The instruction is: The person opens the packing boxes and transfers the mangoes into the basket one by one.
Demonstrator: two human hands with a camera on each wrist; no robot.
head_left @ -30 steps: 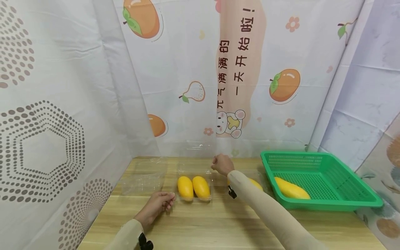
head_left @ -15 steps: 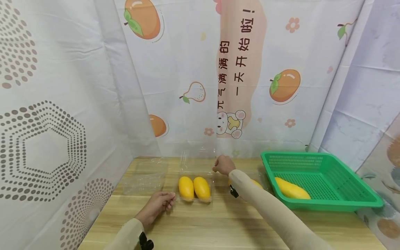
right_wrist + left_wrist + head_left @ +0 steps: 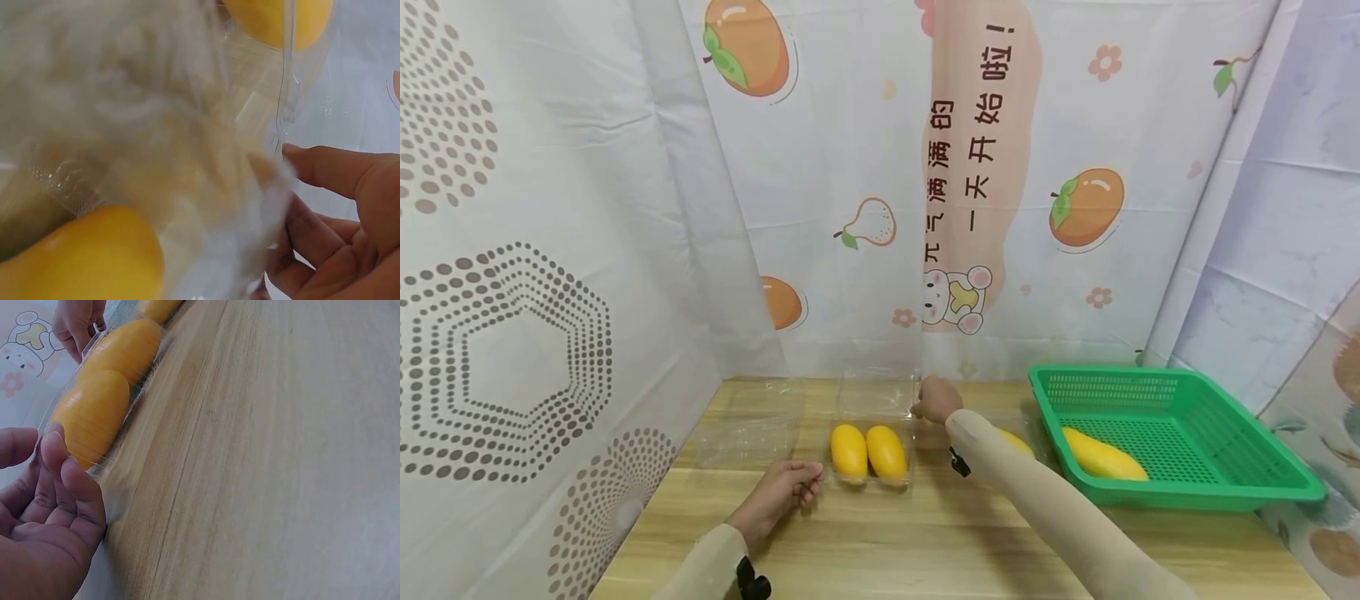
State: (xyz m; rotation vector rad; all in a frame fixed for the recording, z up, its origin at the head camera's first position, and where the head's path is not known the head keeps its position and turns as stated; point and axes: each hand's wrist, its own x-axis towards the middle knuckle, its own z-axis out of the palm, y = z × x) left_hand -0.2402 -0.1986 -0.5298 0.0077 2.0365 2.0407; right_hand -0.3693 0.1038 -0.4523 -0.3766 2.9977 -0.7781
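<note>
Two yellow mangoes (image 3: 848, 452) lie side by side in the middle clear plastic clamshell box (image 3: 874, 482). Its raised lid (image 3: 877, 392) leans back behind them. My left hand (image 3: 781, 493) is at the box's front left corner; in the left wrist view its thumb and curled fingers (image 3: 80, 481) meet the plastic rim around that corner. At the lid's right side, my right hand (image 3: 937, 400) pinches the lid edge, with the thumb (image 3: 331, 167) against the plastic. Blurred plastic partly hides the other right-hand fingers in the right wrist view.
An open plastic box (image 3: 747, 442) sits to the left. Another box with yellow fruit (image 3: 1017, 443) is partly behind the right forearm. A green basket (image 3: 1195, 493) holding one long yellow fruit (image 3: 1103, 457) stands at right. A printed curtain (image 3: 820, 150) hangs behind the wooden table (image 3: 880, 550).
The raised lid's upper edge has come lower and its panel shows more plainly. My right hand has shifted slightly down beside it. The left hand keeps its place at the box corner.
</note>
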